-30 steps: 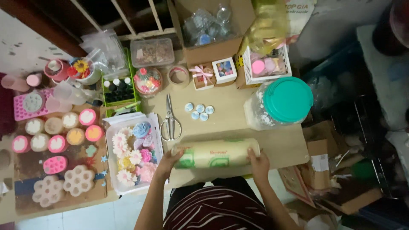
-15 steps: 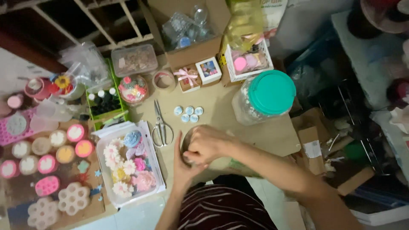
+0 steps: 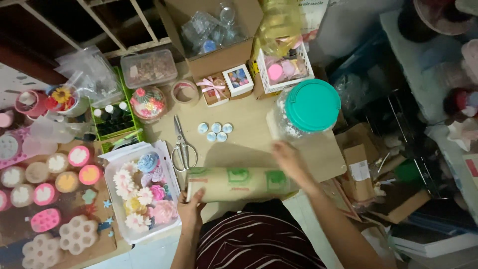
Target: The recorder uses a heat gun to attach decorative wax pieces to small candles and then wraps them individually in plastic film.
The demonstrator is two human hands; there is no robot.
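The roll of tan kraft paper with green printed marks (image 3: 239, 183) lies along the near edge of the desk (image 3: 249, 142). Left hand (image 3: 191, 210) clamps its left end; right hand (image 3: 290, 162) lies flat on its right part, fingers spread. Step in hand, as judged: steadying the roll. Steel scissors (image 3: 183, 144) lie just beyond.

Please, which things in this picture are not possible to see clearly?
Head view only:
- The right hand is motion-blurred; its grip on the paper roll is unclear.
- The left hand has its fingertips behind the roll's end.
- The big jar contents: hidden by teal lid, blurred.
- The small round pieces are too small to identify.
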